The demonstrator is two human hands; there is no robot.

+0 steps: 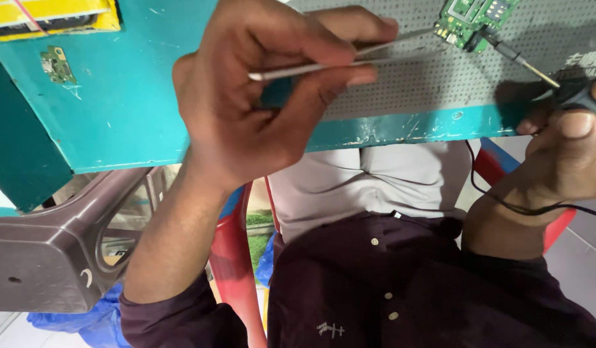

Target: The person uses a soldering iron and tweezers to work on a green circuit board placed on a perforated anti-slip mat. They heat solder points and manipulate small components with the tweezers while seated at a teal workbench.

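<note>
My left hand (265, 96) pinches a pair of metal tweezers (336, 59), whose tips reach the edge of a small green circuit board (475, 19) at the top right. The board lies on a grey perforated mat (426, 77) on the teal workbench (130, 109). My right hand (562, 161) grips a soldering iron (536, 69) by its dark handle. The iron's thin tip points up-left and touches the board's lower right edge. A black cable (504, 200) runs from the iron over my right wrist.
A second small green circuit board (56, 64) lies on the bench at the left. A yellow object (53, 16) sits at the top left corner. Below the bench edge are a brown plastic stool (47, 251), a red chair (236, 258) and blue plastic sheeting (85, 322).
</note>
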